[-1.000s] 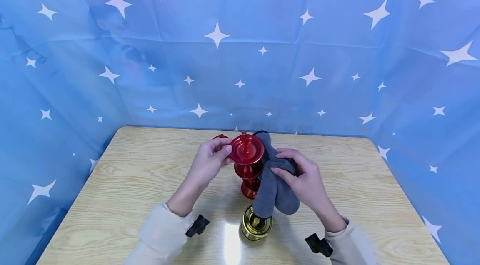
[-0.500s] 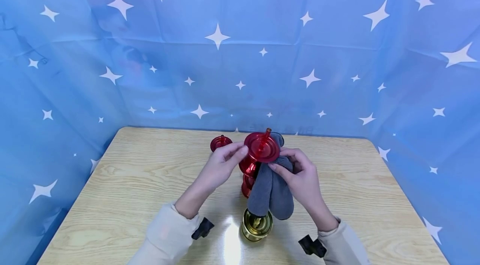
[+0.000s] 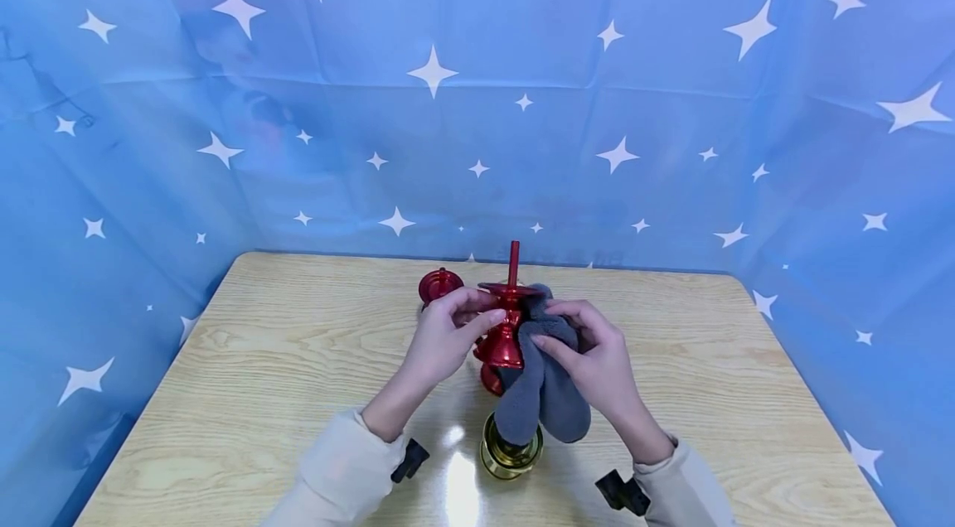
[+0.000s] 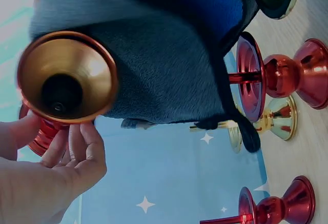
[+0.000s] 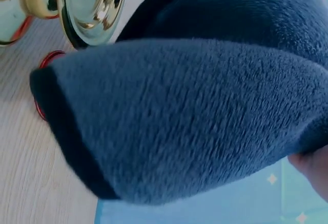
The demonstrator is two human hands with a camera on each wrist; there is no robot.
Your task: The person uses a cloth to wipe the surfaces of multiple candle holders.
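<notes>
My left hand [image 3: 448, 336] grips a red metal candlestick [image 3: 511, 328] by its middle, above the table. Its spike points up in the head view. In the left wrist view the hollow, gold-coloured inside of the candlestick's base [image 4: 66, 88] faces the camera. A dark grey plush cloth [image 3: 548, 386] hangs in folds from my right hand [image 3: 597, 353], pinched between thumb and fingers. The cloth lies close against the candlestick's right side; whether it touches is hard to tell. It fills most of the right wrist view, where a fingertip [image 5: 312, 172] shows at the edge.
On the wooden table [image 3: 313, 345], a gold candlestick [image 3: 510, 456] stands below the hanging cloth. One red candlestick [image 3: 440, 285] stands at the back left, another [image 3: 492, 380] behind the held one. The left wrist view adds a further gold candlestick [image 4: 281, 120]. A star-patterned blue curtain [image 3: 477, 121] surrounds the table.
The held candlestick has tipped from dish facing the head camera to nearly edge-on, spike up. It first shifted right with my left hand. The cloth's folds have moved beside it.
</notes>
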